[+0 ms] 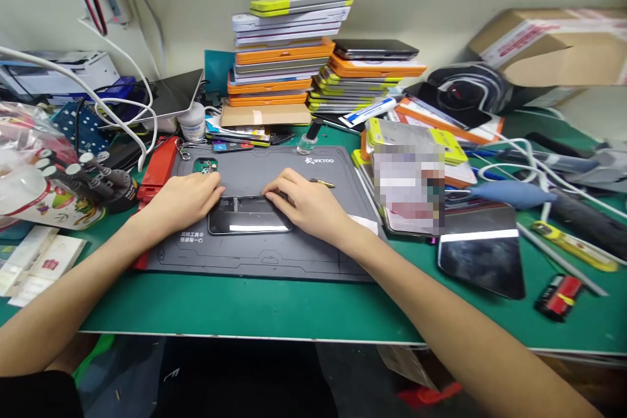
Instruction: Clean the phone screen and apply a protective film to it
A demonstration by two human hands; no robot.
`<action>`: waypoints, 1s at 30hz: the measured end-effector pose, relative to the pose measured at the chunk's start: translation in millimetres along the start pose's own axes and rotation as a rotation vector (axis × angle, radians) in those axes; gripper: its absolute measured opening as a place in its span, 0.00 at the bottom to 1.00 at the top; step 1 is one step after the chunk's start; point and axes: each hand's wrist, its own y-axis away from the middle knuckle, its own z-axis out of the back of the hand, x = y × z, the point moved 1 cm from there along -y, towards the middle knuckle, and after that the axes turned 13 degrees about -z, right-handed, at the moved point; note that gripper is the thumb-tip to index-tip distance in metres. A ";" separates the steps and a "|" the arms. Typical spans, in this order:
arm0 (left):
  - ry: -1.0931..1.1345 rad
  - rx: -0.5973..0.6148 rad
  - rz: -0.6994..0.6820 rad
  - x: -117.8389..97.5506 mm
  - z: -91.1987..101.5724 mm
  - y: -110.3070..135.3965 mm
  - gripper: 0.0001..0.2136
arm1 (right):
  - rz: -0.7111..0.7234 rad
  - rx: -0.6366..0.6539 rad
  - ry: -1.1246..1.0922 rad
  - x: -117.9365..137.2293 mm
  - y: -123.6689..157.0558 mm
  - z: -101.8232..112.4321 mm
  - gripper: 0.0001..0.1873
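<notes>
Head view: black phone (245, 215) flat on grey mat (274, 261); left hand (191, 200) at its left end, right hand (308, 204) at far right corner, fingers of both curled, cannot tell whether clamped on it

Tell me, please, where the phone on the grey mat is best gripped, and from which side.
Probably by its two short edges, left hand from the left, right hand from the right: the phone lies flat on the mat, long sides running left to right, a hand near each end.
</notes>
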 end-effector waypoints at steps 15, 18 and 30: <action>0.040 -0.048 -0.034 9.5 -8.6 -6.1 0.17 | -0.011 -0.016 0.127 8.1 0.4 -2.4 0.16; 0.074 -0.061 -0.042 10.8 -8.5 -4.1 0.18 | -0.008 -0.009 0.139 8.6 0.4 -1.2 0.16; 0.222 -0.284 -0.470 26.2 -17.7 28.6 0.21 | 0.112 0.126 0.028 -6.4 7.6 29.6 0.16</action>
